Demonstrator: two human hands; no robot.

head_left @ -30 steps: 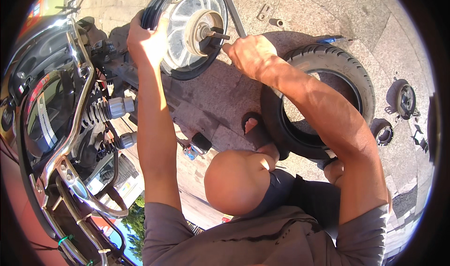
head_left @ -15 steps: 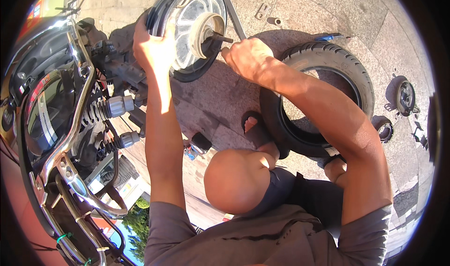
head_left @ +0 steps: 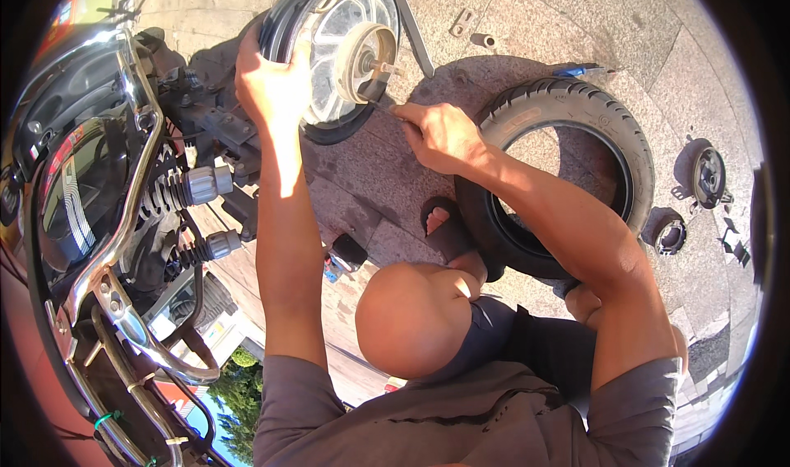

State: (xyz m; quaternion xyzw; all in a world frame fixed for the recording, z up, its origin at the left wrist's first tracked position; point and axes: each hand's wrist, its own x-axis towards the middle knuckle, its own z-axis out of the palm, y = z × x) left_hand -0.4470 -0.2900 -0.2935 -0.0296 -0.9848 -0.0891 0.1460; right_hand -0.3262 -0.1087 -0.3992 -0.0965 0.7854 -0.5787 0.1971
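Note:
A hub-motor wheel (head_left: 336, 18) with a silvery face and a black rim stands at the top, left of the middle. My left hand (head_left: 271, 84) is wrapped round its left side, gripping the rim. From the wheel's face juts a worn round drum (head_left: 349, 62), with an axle (head_left: 385, 68) at its centre. To the lower right of the drum, my right hand (head_left: 444, 139) is closed with its fingertips pinched together. A thin dark piece runs from those fingertips toward the drum's lower edge; its kind is too small to make out.
A loose tyre (head_left: 638, 150) lies under my right forearm. At left stands a two-wheeler with a chrome frame (head_left: 123, 253) and shock absorbers (head_left: 202, 185). Around lie a blue-handled tool (head_left: 576, 70), a round metal part (head_left: 709, 173), a dark ring (head_left: 671, 235) and a flat bar (head_left: 411, 31).
My right hand has moved away from the axle, toward me and slightly right, leaving the axle end more in view. The left hand keeps its grip on the wheel.

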